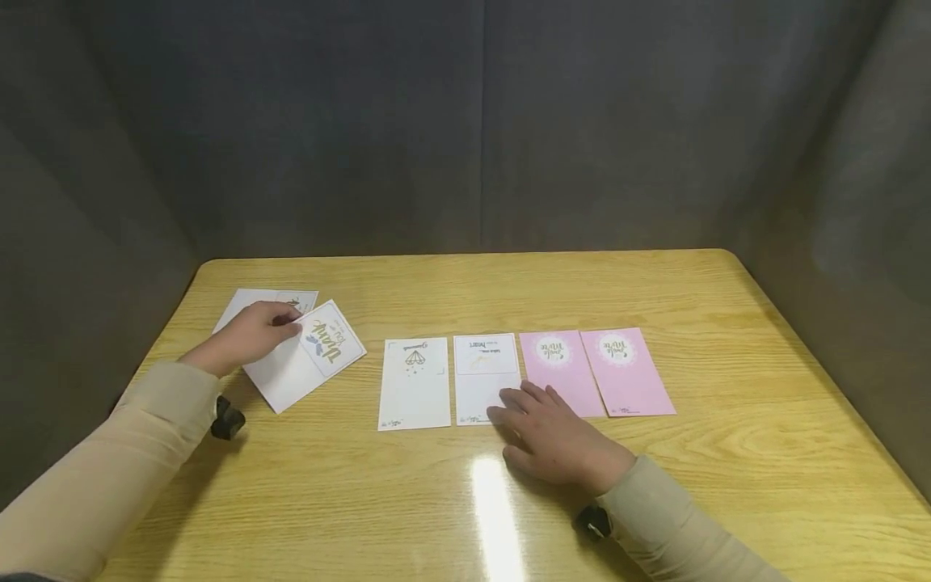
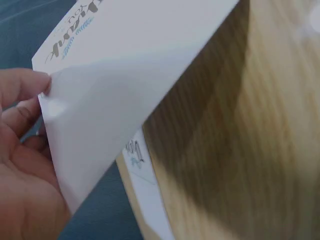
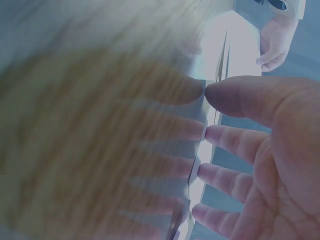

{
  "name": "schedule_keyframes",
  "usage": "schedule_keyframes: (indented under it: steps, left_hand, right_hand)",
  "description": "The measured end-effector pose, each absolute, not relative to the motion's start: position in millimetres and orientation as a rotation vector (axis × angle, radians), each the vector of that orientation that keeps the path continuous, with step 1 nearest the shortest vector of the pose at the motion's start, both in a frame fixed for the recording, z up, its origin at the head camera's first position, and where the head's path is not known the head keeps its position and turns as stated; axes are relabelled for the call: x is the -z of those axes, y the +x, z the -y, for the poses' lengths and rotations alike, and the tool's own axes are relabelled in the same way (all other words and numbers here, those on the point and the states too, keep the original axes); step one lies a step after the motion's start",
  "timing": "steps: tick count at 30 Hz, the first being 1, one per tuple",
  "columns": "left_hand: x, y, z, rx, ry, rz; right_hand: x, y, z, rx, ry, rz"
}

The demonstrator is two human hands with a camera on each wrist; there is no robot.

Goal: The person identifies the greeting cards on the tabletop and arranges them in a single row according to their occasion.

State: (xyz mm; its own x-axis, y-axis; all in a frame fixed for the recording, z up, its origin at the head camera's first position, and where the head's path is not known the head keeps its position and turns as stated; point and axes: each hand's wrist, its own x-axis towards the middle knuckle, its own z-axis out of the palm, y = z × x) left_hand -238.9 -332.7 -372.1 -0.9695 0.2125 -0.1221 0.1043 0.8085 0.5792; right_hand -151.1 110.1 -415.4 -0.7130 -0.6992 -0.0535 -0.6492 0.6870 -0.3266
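My left hand (image 1: 250, 333) pinches a white "Thank you" card (image 1: 330, 343) by its edge between thumb and fingers; in the left wrist view the card (image 2: 110, 90) is tilted above the table. Partly covered by it, another white card (image 1: 247, 301) lies at the table's left. My right hand (image 1: 553, 436) rests with fingers extended over the lower parts of a white card with "heart" lettering (image 1: 487, 380) and the pink card (image 1: 563, 376) beside it. Its fingertips touch down there in the right wrist view, where the hand (image 3: 280, 165) shows its palm side.
A white card with a gold line drawing (image 1: 414, 396) ends the row on the left, and a second pink card (image 1: 629, 376) on the right. All lie on a wooden table (image 1: 727, 485). Dark grey curtains (image 1: 465, 129) stand behind and at both sides.
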Motion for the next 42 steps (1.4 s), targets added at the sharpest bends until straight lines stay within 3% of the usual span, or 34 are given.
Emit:
schedule_keyframes:
  steps: [13,20,42]
  left_hand:
    - [384.8,-227.2,332.1,-1.381,-0.219,-2.532]
    - [392.3,-218.2,325.8,-1.459,-0.206,-2.409]
    - [403.5,-204.3,311.6,-1.063,-0.017,-2.606]
  right_hand:
    - [414.3,-151.5,-112.0,0.428,-1.107,-2.731]
    - [412.4,-150.8,-112.3,0.425,-1.122,-2.731]
    - [412.2,-149.8,-110.0,0.421,-1.108,-2.709]
